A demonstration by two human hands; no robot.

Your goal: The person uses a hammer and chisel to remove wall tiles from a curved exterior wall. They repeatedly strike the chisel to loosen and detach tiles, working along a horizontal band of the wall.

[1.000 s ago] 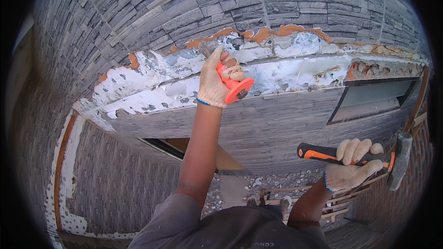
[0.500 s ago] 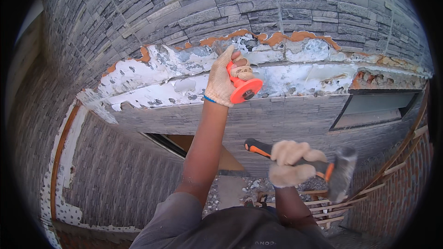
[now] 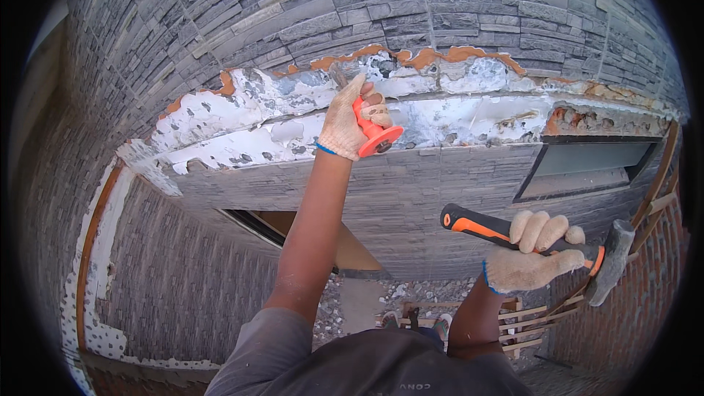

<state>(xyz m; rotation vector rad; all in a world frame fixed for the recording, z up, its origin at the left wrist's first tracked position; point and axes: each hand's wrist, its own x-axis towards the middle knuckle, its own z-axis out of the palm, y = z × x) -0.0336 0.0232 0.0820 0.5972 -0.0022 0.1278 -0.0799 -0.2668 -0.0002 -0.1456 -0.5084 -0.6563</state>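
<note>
My left hand (image 3: 346, 121), in a cream knit glove, is closed round the orange grip of a chisel (image 3: 378, 136) with a round hand guard. The chisel's grey blade leans up and left against the chipped strip of wall (image 3: 286, 95), near the ragged tile edge; its very tip is hard to make out. Lower right, away from the wall, my gloved right hand (image 3: 535, 253) grips a hammer (image 3: 480, 227). Its handle is black and orange, lying roughly level, with the worn grey head to the right of my fingers.
Grey stone-look tiles (image 3: 506, 7) cover the wall above and below the chipped strip. A dark-framed opening (image 3: 587, 169) is at right, another opening (image 3: 275, 224) below my left forearm. Rubble (image 3: 411, 292) and wooden slats (image 3: 524, 323) lie low down, beside a brick wall (image 3: 623, 323).
My right hand has swung the hammer to the right and slightly up, farther from the chisel. The left hand and chisel sit slightly more to the left in view, as does the wall.
</note>
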